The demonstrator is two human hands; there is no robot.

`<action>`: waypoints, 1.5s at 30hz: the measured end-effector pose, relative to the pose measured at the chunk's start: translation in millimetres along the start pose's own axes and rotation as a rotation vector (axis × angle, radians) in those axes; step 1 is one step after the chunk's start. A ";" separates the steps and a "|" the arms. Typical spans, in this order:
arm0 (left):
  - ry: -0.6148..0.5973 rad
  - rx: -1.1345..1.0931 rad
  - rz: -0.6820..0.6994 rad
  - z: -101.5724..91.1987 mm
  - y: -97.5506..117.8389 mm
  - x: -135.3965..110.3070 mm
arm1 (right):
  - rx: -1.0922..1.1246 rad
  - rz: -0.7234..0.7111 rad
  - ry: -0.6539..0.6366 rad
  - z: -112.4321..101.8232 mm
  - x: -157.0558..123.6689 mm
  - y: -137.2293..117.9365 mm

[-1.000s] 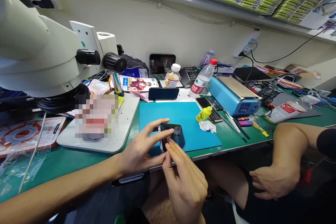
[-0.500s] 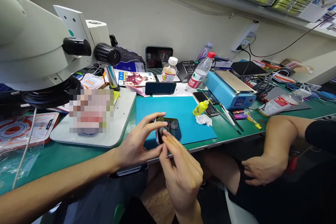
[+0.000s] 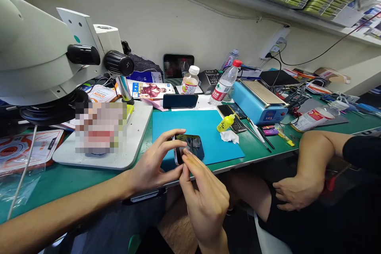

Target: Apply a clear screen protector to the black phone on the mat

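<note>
A dark smartphone (image 3: 195, 149) with a glossy screen is tilted just above the near part of the blue mat (image 3: 166, 121). My left hand (image 3: 151, 160) grips it by its left side, fingers along the far edge and thumb at the near corner. The fingers of my right hand (image 3: 205, 196) are pressed together, their tips on the phone's near edge and the screen beside it. The right thumb sits close under that edge, its contact partly hidden. On the mat's right side are a yellow squeeze bottle (image 3: 226, 123) and a crumpled white tissue (image 3: 229, 137).
A microscope (image 3: 38, 55) stands at left over its white base (image 3: 137, 143). Behind the mat are a propped phone (image 3: 180, 101) and drink bottles (image 3: 224, 83). To the right are tweezers (image 3: 254, 131) and a blue heating device (image 3: 256, 105). A co-worker's arm (image 3: 312, 162) rests at right.
The whole view has shifted slightly left. Both hands stay on the smartphone in nearly the same grip, with the right fingertips only slightly changed.
</note>
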State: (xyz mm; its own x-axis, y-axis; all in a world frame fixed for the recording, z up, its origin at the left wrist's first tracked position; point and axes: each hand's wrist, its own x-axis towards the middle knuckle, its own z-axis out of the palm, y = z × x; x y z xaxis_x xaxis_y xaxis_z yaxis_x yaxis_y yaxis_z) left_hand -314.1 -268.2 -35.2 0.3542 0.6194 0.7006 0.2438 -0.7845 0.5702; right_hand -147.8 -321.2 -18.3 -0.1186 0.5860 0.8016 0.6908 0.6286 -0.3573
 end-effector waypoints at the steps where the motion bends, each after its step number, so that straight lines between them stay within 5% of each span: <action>1: 0.000 0.003 -0.003 -0.1 0.3 0.1 | 0.001 0.000 0.000 -0.3 0.3 0.2; 25: -0.020 0.010 -0.009 -1.4 -1.6 -1.9 | -0.001 -0.027 -0.030 4.0 -7.0 1.1; 30: -0.027 0.030 -0.039 -2.9 -0.8 -1.8 | 0.165 0.229 -0.026 1.4 -25.3 23.3; 34: -0.040 0.024 -0.105 -4.3 -4.8 -2.6 | 0.063 0.456 -0.077 -3.0 -46.3 57.7; 41: -0.008 -0.015 -0.222 -3.7 -13.4 -2.1 | -0.046 0.361 -0.325 -8.3 -54.3 67.1; 45: -0.008 -0.027 -0.232 -3.0 -14.1 -2.0 | -0.092 0.372 -0.317 -2.5 -56.2 60.9</action>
State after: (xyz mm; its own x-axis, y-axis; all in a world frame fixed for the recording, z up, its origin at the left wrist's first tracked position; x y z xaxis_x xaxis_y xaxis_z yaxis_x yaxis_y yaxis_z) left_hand -320.9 -258.3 -43.4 0.2984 0.7828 0.5460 0.2950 -0.6197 0.7273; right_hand -97.3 -317.1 -83.9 -0.0534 0.8978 0.4372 0.7859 0.3079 -0.5362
